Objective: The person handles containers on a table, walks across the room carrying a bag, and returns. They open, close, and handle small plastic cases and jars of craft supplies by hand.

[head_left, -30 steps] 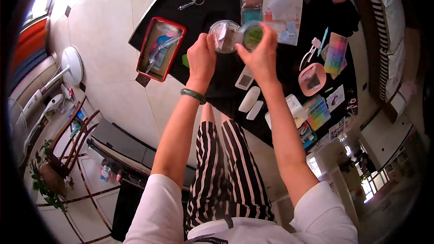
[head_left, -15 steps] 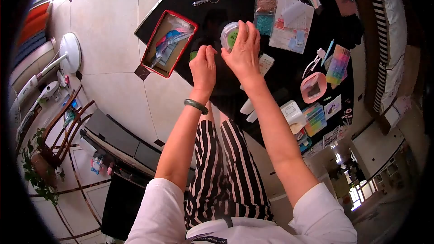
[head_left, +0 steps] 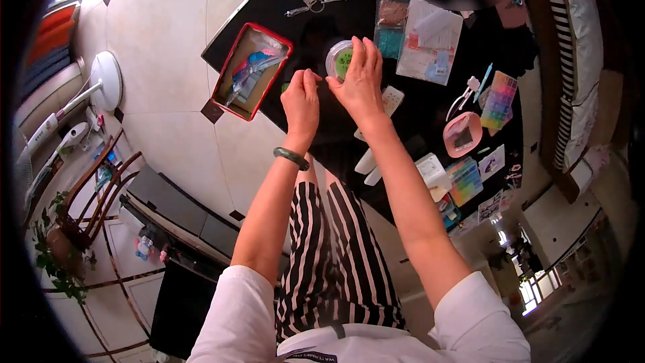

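My right hand point(head_left: 361, 87) is curled round the right side of a round clear tub point(head_left: 332, 58) with a green label, thumb near its lower edge and fingers along its far right side. To its left, my left hand point(head_left: 300, 104) is closed, thumb and forefinger pinched together. A small bit of green shows at the left edge of that hand; what it is stays hidden. The two hands are close together over the black table point(head_left: 269, 20). A dark green bangle point(head_left: 291, 157) circles my left wrist.
Left of my hands stands a red-rimmed box point(head_left: 236, 70) with plastic packets. Keys point(head_left: 310, 1) lie at the back. Bead packets point(head_left: 391, 40), papers point(head_left: 430, 44), a pink dish point(head_left: 463, 134), colourful sheets point(head_left: 499, 99) and a white device point(head_left: 432, 173) are to the right.
My right hand has shifted slightly down and left, and more of the tub's green label shows. My left hand stays pinched in nearly the same place. The view has turned slightly.
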The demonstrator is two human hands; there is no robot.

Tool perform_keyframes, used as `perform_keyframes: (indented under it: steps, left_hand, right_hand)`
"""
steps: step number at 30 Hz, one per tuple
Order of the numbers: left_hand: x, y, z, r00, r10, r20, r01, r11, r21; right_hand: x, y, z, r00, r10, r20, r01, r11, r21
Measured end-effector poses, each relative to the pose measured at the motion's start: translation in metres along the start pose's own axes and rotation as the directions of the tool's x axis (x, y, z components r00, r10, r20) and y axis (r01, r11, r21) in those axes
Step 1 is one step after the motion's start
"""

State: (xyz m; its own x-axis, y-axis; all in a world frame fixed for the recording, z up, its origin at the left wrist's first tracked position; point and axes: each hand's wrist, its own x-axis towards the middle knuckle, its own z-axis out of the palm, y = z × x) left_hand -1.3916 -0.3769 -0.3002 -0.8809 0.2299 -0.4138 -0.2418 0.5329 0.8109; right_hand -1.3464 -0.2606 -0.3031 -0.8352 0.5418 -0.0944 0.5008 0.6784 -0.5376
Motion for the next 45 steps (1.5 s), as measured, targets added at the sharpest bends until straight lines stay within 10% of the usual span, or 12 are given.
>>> perform_keyframes:
  steps: [25, 30, 36, 45]
  left_hand:
    - [-0.03, -0.006, -0.015, 0.991, -0.091, 0.093, 0.12, 0.923, -0.366]
    - [-0.046, -0.004, -0.022, 0.968, -0.183, 0.17, 0.241, 0.864, -0.442]
    - [-0.065, -0.004, -0.014, 0.934, -0.27, 0.234, 0.342, 0.865, -0.368]
    - [-0.09, -0.006, 0.008, 0.922, -0.239, 0.304, 0.339, 0.876, -0.343]
  right_hand:
    - [-0.007, -0.008, -0.034, 0.998, 0.007, -0.057, -0.002, 0.996, 0.092]
    - [-0.055, 0.042, -0.058, 0.93, 0.205, -0.307, -0.17, 0.976, 0.136]
    - [-0.13, 0.126, -0.043, 0.739, 0.652, -0.171, -0.66, 0.751, 0.008]
    - [-0.144, 0.15, -0.026, 0.791, 0.579, -0.195, -0.606, 0.785, -0.127]
